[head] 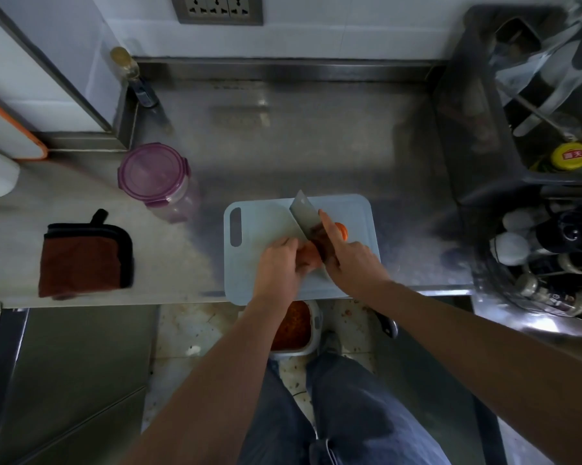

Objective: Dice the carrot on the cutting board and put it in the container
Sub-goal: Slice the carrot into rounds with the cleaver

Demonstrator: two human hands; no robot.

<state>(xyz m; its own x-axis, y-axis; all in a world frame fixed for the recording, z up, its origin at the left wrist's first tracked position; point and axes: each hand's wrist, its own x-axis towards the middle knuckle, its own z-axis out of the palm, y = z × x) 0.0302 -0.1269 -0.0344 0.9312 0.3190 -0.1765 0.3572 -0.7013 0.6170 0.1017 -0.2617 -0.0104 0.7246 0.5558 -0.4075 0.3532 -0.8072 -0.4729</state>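
You are working in dim, cool light with a grey-blue cast. The steel table (316, 135) gives back a soft, hazy glare across its far middle, and the wall socket (216, 8) shows in it as a smeared reflection. A sharper highlight sits on the steel rim (548, 325) at lower right. The rack (467, 105) on your right is nearly black, its detail lost. Shadows are weak and diffuse. Your left hand (278, 263), right hand (350, 263), the carrot (308, 256) and the knife (301, 209) look soft against the pale cutting board (266, 213). The wide lens bows the table's near edge and leans the walls outward, and the corners are blurred.
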